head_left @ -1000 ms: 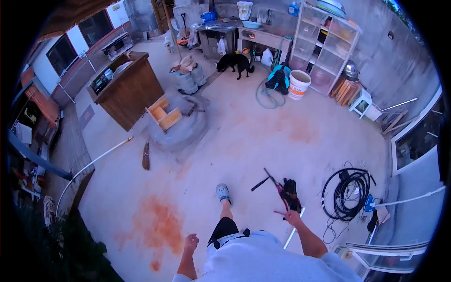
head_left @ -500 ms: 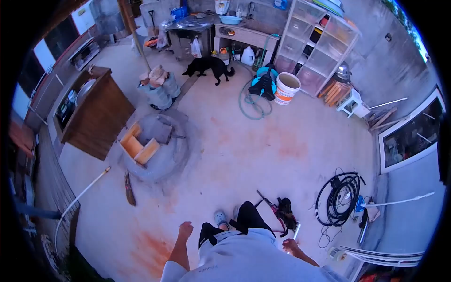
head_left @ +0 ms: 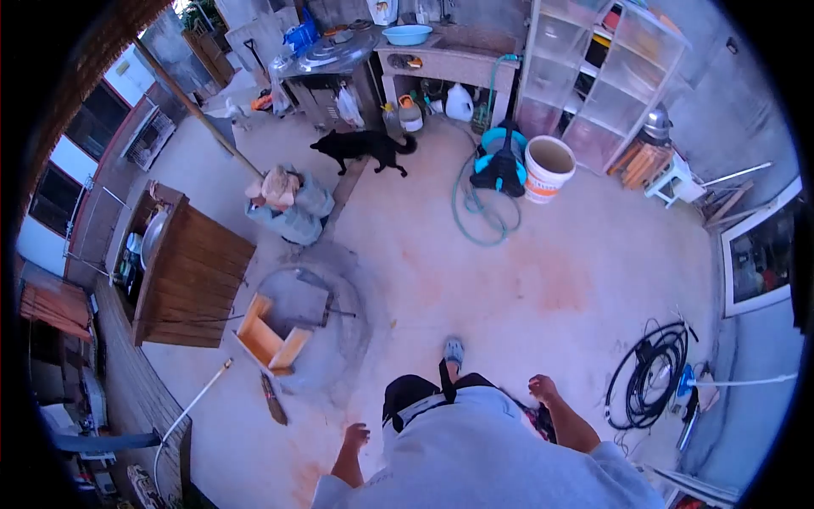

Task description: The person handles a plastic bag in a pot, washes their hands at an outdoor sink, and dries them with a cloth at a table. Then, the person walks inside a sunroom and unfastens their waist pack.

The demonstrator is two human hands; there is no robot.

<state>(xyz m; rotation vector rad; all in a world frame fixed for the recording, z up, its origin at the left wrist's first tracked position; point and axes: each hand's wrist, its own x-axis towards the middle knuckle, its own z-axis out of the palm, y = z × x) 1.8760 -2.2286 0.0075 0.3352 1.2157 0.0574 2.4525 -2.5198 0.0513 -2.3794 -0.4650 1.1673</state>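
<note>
My left hand (head_left: 357,435) hangs beside my hip above the concrete floor, its fingers loosely curled and holding nothing that I can see. My right hand (head_left: 543,388) is out on the other side, fingers a little apart, also with nothing visible in it. Below my right forearm, a red and black thing (head_left: 541,420) on the floor is mostly hidden by my shirt and arm. One grey clog (head_left: 454,349) shows in front of me. A short whisk broom (head_left: 273,402) lies ahead of my left hand, and a coiled black hose (head_left: 646,377) lies to my right.
A wooden box (head_left: 270,339) sits on a round concrete patch. Behind it stands a large wooden cabinet (head_left: 195,276). A black dog (head_left: 365,148) stands near the sink counter (head_left: 458,61). Further right are a white bucket (head_left: 549,170), a green hose (head_left: 479,220) and a clear shelf unit (head_left: 627,81).
The view has moved forward and turned a little. My right hand has swung forward, and the red and black thing is now mostly covered. The dog has raised its head.
</note>
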